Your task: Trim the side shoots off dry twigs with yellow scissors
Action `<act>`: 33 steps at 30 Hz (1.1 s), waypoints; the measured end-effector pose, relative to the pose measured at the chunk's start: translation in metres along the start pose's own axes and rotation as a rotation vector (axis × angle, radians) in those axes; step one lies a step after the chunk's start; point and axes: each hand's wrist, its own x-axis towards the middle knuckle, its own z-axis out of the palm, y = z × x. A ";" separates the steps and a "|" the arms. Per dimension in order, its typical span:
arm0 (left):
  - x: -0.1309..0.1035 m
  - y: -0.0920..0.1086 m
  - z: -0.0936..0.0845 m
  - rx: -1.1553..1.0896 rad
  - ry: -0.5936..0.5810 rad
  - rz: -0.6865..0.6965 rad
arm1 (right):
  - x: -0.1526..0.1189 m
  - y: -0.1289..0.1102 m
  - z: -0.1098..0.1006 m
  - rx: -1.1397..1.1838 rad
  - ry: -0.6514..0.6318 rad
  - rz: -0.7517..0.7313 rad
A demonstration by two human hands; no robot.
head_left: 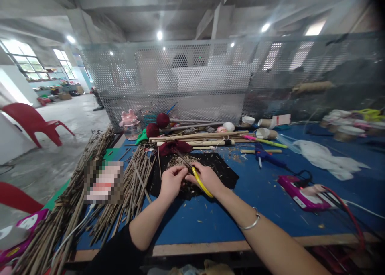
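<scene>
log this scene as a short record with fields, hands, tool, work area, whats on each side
left hand: fingers bunched, any held piece unclear
right hand: holding yellow-handled scissors
under hands: black cloth with small pale bits
left side: thin sticks
right side: blue glue gun, purple power strip
surface: blue tabletop

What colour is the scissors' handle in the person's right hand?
The scissors' handle in the right hand is yellow, seen in the head view, the only one.

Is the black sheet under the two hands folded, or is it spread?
Spread: the black sheet lies opened out on the blue tabletop, with pale chips scattered across it.
</scene>
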 end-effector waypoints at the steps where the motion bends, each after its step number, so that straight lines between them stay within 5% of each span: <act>1: 0.000 0.001 0.000 -0.012 -0.007 0.007 | 0.000 -0.001 -0.001 -0.021 0.005 0.005; 12: -0.002 0.003 -0.002 0.026 -0.096 0.089 | 0.001 0.004 0.005 0.000 0.036 -0.107; 26: -0.001 -0.006 0.005 -0.137 -0.111 -0.094 | 0.001 0.003 0.007 -0.010 0.094 -0.097; 33: -0.003 -0.003 0.005 -0.169 -0.132 -0.072 | 0.000 0.002 0.009 0.055 0.063 -0.106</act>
